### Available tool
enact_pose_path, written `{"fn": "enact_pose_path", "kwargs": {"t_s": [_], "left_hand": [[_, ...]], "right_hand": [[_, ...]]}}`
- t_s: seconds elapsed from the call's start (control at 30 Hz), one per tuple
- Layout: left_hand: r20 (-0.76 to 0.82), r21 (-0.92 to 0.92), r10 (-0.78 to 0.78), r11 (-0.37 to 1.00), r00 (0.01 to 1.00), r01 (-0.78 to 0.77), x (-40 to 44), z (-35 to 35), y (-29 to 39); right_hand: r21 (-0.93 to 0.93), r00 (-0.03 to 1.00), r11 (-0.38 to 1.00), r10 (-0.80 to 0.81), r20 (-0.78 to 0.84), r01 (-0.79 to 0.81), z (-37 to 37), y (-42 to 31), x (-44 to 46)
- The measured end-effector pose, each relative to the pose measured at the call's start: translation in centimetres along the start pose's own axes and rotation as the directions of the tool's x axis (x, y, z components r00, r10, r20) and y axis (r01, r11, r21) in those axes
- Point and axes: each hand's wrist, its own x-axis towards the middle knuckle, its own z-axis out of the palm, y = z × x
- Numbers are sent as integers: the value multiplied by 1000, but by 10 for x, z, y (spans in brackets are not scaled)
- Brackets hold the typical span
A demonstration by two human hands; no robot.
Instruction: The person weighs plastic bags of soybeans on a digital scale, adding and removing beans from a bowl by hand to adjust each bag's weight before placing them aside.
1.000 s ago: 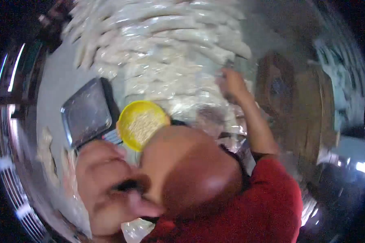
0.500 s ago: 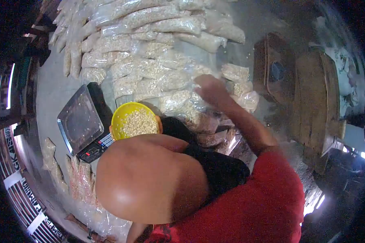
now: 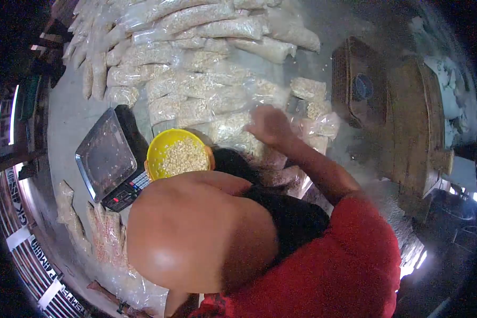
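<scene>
Yellow bowl (image 3: 156,156) is sitting left of centre, holding pale pieces, just beside the scale (image 3: 107,153) at mid-left. Clear plastic bags (image 3: 193,108) are lying in rows across the upper middle, showing similar pale contents. Right hand (image 3: 272,126) is stretching over the lower right of those rows, near frame centre; can't tell if it's touching or gripping a bag. Left hand is staying out of view, can't tell its state. Brown basket (image 3: 342,79) is standing upper right.

One yellow bowl (image 3: 155,159), one scale (image 3: 105,151), one basket (image 3: 341,79), dozens of bags (image 3: 196,20)
</scene>
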Motion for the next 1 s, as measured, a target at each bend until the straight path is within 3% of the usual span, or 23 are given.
{"fn": "enact_pose_path", "kwargs": {"t_s": [0.07, 0.13, 0.23, 0.27, 0.33, 0.37, 0.4, 0.47, 0.5, 0.57, 0.63, 0.67, 0.7, 0.73, 0.77, 0.8, 0.87, 0.93, 0.97, 1.0], "left_hand": [[21, -15, -51, 999, 999, 51, -2, -2, -8], [38, -25, -106, 994, 994, 107, -7, -5, -16], [75, -60, -192, 979, 979, 197, -13, -7, -32], [92, -69, -221, 971, 971, 228, -14, -8, -39], [131, -83, -278, 953, 952, 290, -18, -10, -54], [154, -92, -304, 943, 940, 320, -20, -10, -62], [195, -93, -336, 929, 922, 358, -21, -8, -74], [232, -114, -377, 905, 897, 410, -28, -8, -93], [287, -96, -386, 899, 877, 427, -28, -3, -111], [363, 6, -340, 932, 868, 362, -29, 8, -159], [433, 351, -149, 936, 889, -14, -33, 21, -261], [396, 376, -394, 894, 830, 244, -27, 22, -223], [356, 357, -508, 849, 784, 388, -21, 11, -190], [311, 331, -614, 785, 725, 523, -15, 0, -156], [437, 261, -548, 836, 713, 483, -16, -13, -146], [429, 279, -537, 844, 726, 458, -12, -6, -157], [395, 285, -521, 853, 757, 438, -13, 12, -182], [377, 260, -486, 873, 789, 414, -16, 18, -190], [372, 252, -466, 883, 803, 396, -14, 17, -190], [363, 247, -455, 888, 813, 387, -12, 14, -190]], "right_hand": [[-77, 986, 997, -31, -162, 19, 26, 3, -3], [-67, 988, 998, -30, -155, 19, 18, -2, -4], [-105, 996, 992, 79, 40, -75, 13, -8, 0], [-108, 998, 993, 59, 38, -55, -3, -16, 2], [108, 993, 994, -19, 117, 7, -30, -29, 7], [408, 998, 911, -61, -18, 63, -33, -34, 13], [406, 993, 907, -115, -11, 110, -36, -41, 20], [565, 996, 822, 38, 82, -78, -87, -98, 40], [573, 993, 820, -48, 104, -21, -94, -121, 52], [751, 984, 653, -44, 170, -100, -103, -163, 77], [767, 970, 639, -155, 188, -46, -123, -216, 101], [784, 967, 620, -183, 179, -28, -127, -243, 112], [791, 942, 612, -261, 210, -6, -128, -266, 122], [835, 955, 546, -281, 96, 76, -125, -289, 132], [867, 960, 474, -278, -20, 155, -120, -311, 141], [874, 945, 458, -328, -3, 162, -107, -327, 151], [914, 967, 370, -242, -78, 166, -66, -345, 174], [890, 976, 440, -218, -21, 117, -12, -345, 196], [887, 939, 389, -321, -123, 249, 45, -326, 221], [888, 937, 386, -328, -121, 250, 69, -322, 221]]}}
